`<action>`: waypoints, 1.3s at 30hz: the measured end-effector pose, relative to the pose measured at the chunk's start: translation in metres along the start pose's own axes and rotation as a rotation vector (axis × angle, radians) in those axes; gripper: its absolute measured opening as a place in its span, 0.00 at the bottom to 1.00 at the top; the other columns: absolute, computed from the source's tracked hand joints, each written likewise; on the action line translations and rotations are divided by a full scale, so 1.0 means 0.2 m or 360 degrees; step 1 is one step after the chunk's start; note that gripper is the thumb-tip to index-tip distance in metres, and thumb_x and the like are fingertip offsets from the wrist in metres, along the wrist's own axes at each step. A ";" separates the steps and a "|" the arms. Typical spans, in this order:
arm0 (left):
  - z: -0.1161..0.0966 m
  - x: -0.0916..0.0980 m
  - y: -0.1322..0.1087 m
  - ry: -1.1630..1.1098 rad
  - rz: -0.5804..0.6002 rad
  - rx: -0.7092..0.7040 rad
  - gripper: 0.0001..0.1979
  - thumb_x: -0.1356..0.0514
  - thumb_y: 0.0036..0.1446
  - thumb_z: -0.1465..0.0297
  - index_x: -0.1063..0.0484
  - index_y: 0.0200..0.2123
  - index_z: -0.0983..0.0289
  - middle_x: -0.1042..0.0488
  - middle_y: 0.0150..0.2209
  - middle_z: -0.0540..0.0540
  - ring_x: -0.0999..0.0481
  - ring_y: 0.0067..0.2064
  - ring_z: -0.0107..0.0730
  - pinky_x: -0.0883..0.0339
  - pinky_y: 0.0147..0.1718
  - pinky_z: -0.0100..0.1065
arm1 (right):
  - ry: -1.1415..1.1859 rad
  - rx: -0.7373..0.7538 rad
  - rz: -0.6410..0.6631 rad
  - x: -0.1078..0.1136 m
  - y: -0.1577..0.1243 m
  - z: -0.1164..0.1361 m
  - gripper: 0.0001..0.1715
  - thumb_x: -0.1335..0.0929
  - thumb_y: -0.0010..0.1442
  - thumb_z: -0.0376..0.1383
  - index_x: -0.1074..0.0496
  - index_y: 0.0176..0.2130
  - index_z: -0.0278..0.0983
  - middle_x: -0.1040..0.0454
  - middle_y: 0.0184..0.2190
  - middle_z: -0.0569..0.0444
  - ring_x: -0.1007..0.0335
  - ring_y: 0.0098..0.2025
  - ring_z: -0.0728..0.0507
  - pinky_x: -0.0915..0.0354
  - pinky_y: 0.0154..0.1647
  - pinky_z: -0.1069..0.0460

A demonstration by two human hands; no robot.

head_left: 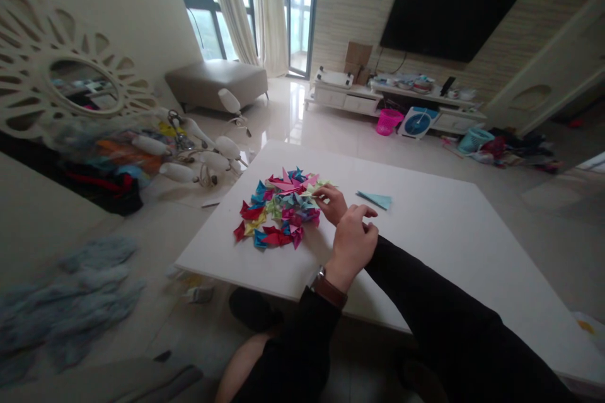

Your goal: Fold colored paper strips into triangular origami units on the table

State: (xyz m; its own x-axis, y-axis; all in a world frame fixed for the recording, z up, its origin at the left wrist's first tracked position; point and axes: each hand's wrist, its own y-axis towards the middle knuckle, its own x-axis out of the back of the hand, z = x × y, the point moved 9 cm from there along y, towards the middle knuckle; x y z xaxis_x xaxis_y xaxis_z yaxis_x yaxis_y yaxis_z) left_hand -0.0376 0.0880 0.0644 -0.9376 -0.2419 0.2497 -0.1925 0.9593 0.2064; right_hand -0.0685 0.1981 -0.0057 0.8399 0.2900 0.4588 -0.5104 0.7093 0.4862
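Note:
On the white table (pixel 439 227) lies a heap of folded paper cranes (pixel 278 236) in red, blue, pink, yellow and green. My right hand (pixel 332 203) reaches to the heap's right side, thumb and fingers pinched on a pale green paper crane (pixel 314 189). Across my right wrist lies my left hand (pixel 352 239), wearing a watch with a brown strap. Its fingers are curled at the cuff of my black right sleeve (pixel 401 271), and part of their grip is hidden. A light blue folded paper piece (pixel 375 200) rests apart, beyond both hands.
White lamp shades on curved arms (pixel 208 160) stand left of the table, near bagged items and a round mirror (pixel 85 85). Farther off are a bench (pixel 217 79), a pink basket (pixel 389 121), a box fan (pixel 418 123) and a television (pixel 458 3). Grey cloth (pixel 70 302) lies lower left.

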 end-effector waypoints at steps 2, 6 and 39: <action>-0.01 0.03 0.00 0.0023 -0.0064 -0.0011 0.13 0.45 0.54 0.82 0.29 0.39 0.62 0.26 0.42 0.54 0.27 0.37 0.31 0.31 0.41 0.34 | 0.0269 -0.0196 -0.0257 0.16 0.01 -0.02 0.03 0.29 0.58 0.37 0.25 0.33 0.39 0.26 0.33 0.55 0.28 0.36 0.47 0.32 0.38 0.52; -0.03 0.14 0.00 0.0209 -0.0329 -0.0032 0.13 0.43 0.53 0.82 0.32 0.40 0.61 0.30 0.45 0.57 0.28 0.46 0.37 0.32 0.48 0.38 | 0.0622 -0.0576 -0.0492 0.43 -0.13 -0.04 0.15 0.24 0.51 0.45 0.27 0.33 0.39 0.25 0.28 0.58 0.26 0.31 0.47 0.32 0.32 0.53; 0.11 -0.50 -0.12 -0.0279 0.0698 0.0119 0.12 0.33 0.54 0.66 0.25 0.39 0.65 0.19 0.37 0.57 0.21 0.36 0.32 0.26 0.37 0.34 | 0.1141 -0.1094 -0.1023 1.15 -1.03 0.05 0.26 0.19 0.42 0.46 0.32 0.31 0.38 0.29 0.24 0.63 0.33 0.24 0.52 0.39 0.24 0.56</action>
State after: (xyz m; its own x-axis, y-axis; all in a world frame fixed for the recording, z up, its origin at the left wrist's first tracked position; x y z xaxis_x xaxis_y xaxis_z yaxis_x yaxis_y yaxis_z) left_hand 0.0543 0.0917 0.0142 -0.9686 0.2100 0.1334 0.2178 0.9748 0.0471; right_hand 0.2279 0.1120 0.0073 0.9297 -0.1070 -0.3524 0.0658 0.9897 -0.1270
